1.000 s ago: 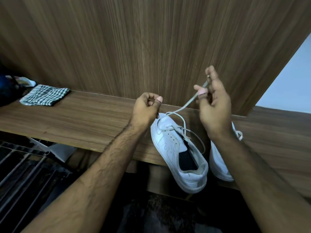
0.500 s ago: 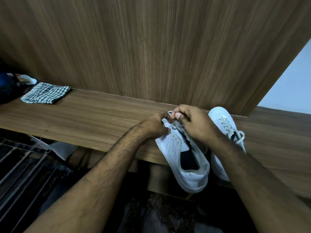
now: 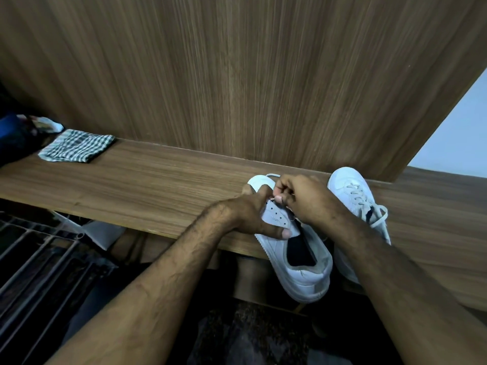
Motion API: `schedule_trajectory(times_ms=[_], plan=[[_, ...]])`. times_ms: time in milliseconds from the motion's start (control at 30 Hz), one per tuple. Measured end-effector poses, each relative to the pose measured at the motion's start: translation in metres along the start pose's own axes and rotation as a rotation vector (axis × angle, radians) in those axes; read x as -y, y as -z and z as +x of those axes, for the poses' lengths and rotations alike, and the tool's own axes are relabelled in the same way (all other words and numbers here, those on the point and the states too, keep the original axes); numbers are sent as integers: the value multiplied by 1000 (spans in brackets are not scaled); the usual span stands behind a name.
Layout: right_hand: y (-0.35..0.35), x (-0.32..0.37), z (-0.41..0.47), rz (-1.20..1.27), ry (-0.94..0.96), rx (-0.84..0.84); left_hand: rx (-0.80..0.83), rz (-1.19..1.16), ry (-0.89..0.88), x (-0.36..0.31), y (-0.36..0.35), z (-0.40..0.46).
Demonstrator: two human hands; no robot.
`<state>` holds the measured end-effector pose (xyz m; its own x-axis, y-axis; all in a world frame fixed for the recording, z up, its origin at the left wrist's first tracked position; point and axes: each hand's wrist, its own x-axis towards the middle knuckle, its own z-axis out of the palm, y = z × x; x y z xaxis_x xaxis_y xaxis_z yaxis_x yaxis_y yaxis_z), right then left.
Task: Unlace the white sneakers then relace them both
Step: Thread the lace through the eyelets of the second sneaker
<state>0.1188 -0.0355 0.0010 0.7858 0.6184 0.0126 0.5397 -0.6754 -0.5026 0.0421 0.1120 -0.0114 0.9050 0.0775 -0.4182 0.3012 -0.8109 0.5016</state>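
Observation:
Two white sneakers lie on a wooden shelf (image 3: 158, 185). The left sneaker (image 3: 297, 262) points away from me, its heel hanging over the front edge, with bare eyelets showing along its near flap. My left hand (image 3: 253, 214) grips that sneaker's side, thumb pressed on the eyelet flap. My right hand (image 3: 303, 198) hovers over the tongue and pinches the white lace at the lower eyelets; most of the lace is hidden under my fingers. The right sneaker (image 3: 353, 191) stands beside it, fully laced, partly behind my right forearm.
A folded green checked cloth (image 3: 76, 146) lies at the shelf's far left, next to a dark blue bundle (image 3: 15, 138). A wood-grain panel (image 3: 237, 75) rises directly behind the shelf. Below left is a dark metal rack (image 3: 39, 259).
My right hand, which held the lace stretched up high, has dropped to the sneaker's eyelets. My left hand moved from the toe area to grip the sneaker's side.

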Motion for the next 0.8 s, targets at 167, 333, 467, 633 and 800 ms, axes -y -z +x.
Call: schedule_trajectory(times_ms=[167, 333, 467, 633, 800], plan=[[-5, -1, 2, 34, -39, -14, -18, -135, 41, 2, 5, 2], [-19, 2, 11, -41, -28, -48, 7, -239, 59, 5, 10, 3], [-29, 4, 13, -209, 19, -64, -6, -217, 31, 10, 14, 0], [-28, 0, 14, -262, 14, -90, 16, -308, -5, 20, 15, 2], [-34, 5, 14, -324, 4, -117, 10, -303, -7, 22, 14, 3]])
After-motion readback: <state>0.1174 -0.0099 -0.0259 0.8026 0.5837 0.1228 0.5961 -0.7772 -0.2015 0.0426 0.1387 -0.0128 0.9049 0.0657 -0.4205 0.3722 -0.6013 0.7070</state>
